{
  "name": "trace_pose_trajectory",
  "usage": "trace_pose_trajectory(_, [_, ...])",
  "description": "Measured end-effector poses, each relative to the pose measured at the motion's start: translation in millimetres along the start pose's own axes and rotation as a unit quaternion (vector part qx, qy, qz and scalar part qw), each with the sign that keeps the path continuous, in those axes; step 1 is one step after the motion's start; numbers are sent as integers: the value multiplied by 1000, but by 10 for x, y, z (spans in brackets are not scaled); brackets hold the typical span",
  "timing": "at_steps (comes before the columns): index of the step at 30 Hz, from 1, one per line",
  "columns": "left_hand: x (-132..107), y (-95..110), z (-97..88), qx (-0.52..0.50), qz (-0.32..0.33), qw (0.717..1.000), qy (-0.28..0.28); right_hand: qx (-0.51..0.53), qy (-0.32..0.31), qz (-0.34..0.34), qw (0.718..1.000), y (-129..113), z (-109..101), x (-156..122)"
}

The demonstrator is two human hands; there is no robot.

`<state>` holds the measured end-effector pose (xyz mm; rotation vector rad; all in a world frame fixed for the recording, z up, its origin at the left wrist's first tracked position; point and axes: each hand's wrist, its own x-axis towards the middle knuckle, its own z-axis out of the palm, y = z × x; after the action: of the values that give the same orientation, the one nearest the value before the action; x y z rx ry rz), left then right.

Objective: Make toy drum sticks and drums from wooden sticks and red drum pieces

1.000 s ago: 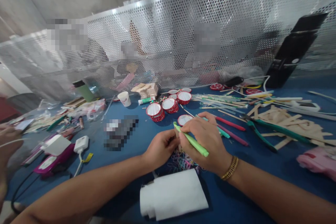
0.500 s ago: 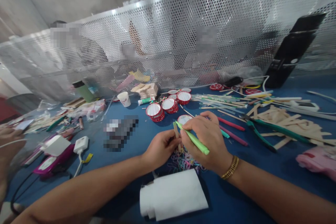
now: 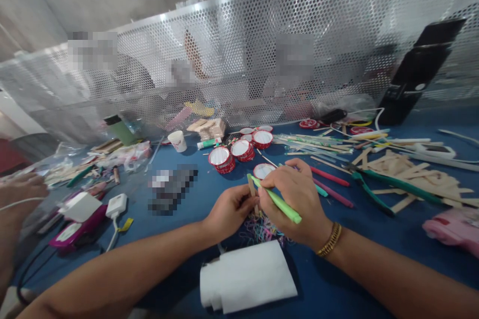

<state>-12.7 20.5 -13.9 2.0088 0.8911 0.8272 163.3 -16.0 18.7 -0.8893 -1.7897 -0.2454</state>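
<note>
My left hand (image 3: 234, 211) is closed around a small flat wooden stick (image 3: 251, 188), held upright between thumb and fingers. In my right hand (image 3: 294, 199) is a light green felt-tip pen (image 3: 282, 204), its tip touching or very near the top of the stick. Below both hands lies a tangle of colourful threads (image 3: 264, 229). A folded white cloth or paper (image 3: 249, 276) rests closest to me. Just beyond my fingers stands a round red-rimmed tub (image 3: 263, 170), partly covered by my right hand.
More red tubs (image 3: 221, 159) and a paper cup (image 3: 177, 141) stand farther back. Green-handled pliers (image 3: 374, 194), loose wooden sticks (image 3: 404, 174) and coloured pens (image 3: 331, 177) lie right. Another person's hand (image 3: 22, 192) is at the left edge. A perforated metal screen (image 3: 258, 60) closes the back.
The green pen's rear end has shifted slightly right and down. At the left edge, the other person's hand has come farther into view. My left hand stays almost still.
</note>
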Motion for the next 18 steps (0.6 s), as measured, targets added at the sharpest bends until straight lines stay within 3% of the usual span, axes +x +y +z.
trace_pose_trajectory(14, [12, 38, -12, -1, -3, 1000, -12, -17, -9, 28, 999, 36, -19, 19])
trace_pose_trajectory(18, [11, 58, -22, 16, 2, 1000, -21, -8, -36, 40, 999, 58, -32, 22])
